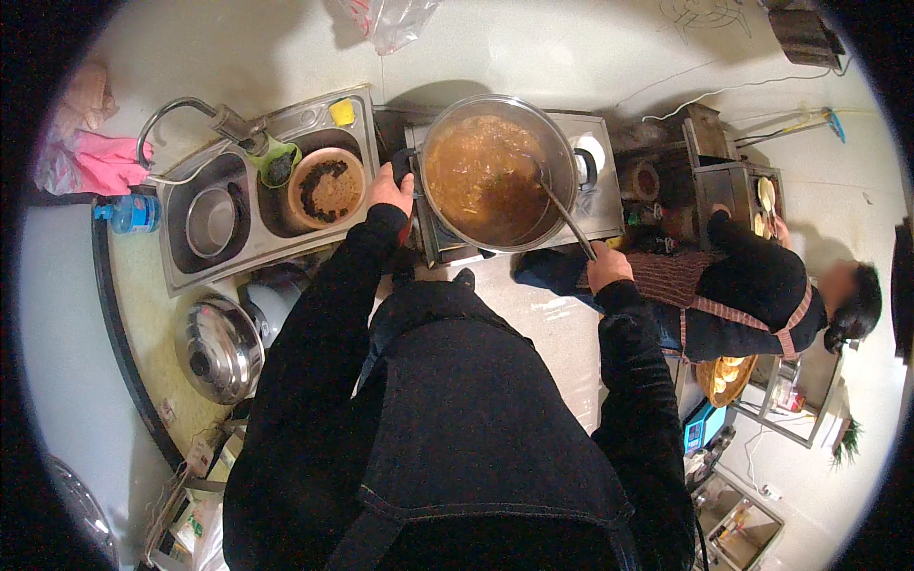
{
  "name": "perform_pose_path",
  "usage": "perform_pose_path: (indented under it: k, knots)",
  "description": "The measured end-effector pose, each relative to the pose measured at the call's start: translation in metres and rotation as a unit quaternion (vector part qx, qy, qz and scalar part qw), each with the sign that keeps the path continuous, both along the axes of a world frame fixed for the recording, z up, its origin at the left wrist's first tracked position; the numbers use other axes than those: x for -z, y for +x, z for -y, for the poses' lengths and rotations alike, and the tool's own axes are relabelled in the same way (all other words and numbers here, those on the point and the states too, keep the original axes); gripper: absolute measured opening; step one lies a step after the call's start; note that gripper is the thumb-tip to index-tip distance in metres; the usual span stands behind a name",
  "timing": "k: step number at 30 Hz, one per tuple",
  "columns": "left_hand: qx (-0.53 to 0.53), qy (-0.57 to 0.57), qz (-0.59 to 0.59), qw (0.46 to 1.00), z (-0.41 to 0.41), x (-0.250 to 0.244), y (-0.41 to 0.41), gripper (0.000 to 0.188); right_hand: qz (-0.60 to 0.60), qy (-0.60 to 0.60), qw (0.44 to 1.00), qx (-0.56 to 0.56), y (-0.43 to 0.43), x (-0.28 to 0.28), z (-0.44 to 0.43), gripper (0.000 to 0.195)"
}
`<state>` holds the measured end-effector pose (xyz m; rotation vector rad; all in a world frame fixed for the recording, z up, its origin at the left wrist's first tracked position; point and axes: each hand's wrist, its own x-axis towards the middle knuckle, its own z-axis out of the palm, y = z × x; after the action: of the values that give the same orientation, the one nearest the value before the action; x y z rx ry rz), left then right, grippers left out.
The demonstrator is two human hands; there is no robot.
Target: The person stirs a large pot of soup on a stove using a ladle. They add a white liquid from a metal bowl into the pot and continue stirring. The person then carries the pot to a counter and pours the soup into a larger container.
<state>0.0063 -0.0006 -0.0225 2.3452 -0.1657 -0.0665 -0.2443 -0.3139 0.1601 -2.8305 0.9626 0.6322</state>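
Note:
Before me a large steel stockpot (428, 203) stands on a metal stove (603, 193), holding brown broth (485, 164) with solid bits in it. My left hand (391, 191) is at the pot's left side, its thumb and fingers on the dark side handle (403, 163). In my right hand (609, 265) is the long handle of a metal ladle (568, 216), which slopes into the broth over the near right rim. The ladle's bowl is mostly sunk in the liquid. On the pot's right side the other dark handle (588, 170) is free.
Left is a double steel sink (257, 196) with a pan (212, 221), a brown-stained basin (332, 187) and a green strainer (280, 163). A steel lid or bowl (218, 350) lies lower left. Close on my right a person in a checked apron (660, 275) works at an oven-like metal cabinet (739, 193).

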Motion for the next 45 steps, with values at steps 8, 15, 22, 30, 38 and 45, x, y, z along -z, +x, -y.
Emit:
perform_pose_path:
  k: [8,15,22,30,38,45]
  knots:
    - [0.009,-0.047,0.018,0.999,0.001,-0.011,-0.003,0.044,0.034,0.026,0.999,0.027,-0.004,0.01,0.0,0.027]
    - [-0.01,-0.032,0.035,0.999,0.001,0.001,-0.001,0.047,0.061,0.042,0.996,0.051,0.0,0.011,-0.006,0.033]
    - [0.0,-0.009,-0.003,1.0,0.001,-0.003,0.0,0.053,0.039,0.06,0.995,0.075,0.011,0.028,-0.01,0.039]
    - [0.02,-0.012,-0.003,1.0,-0.003,-0.009,0.001,0.051,0.001,0.036,0.998,0.046,0.051,0.05,-0.015,0.042]
    - [0.037,-0.04,-0.035,0.998,-0.008,-0.002,0.007,0.05,0.044,0.078,0.992,-0.092,0.091,0.059,-0.042,0.037]
    - [0.005,-0.036,0.029,0.999,-0.003,-0.017,-0.001,0.038,0.018,0.079,0.964,-0.253,0.068,0.034,-0.073,0.032]
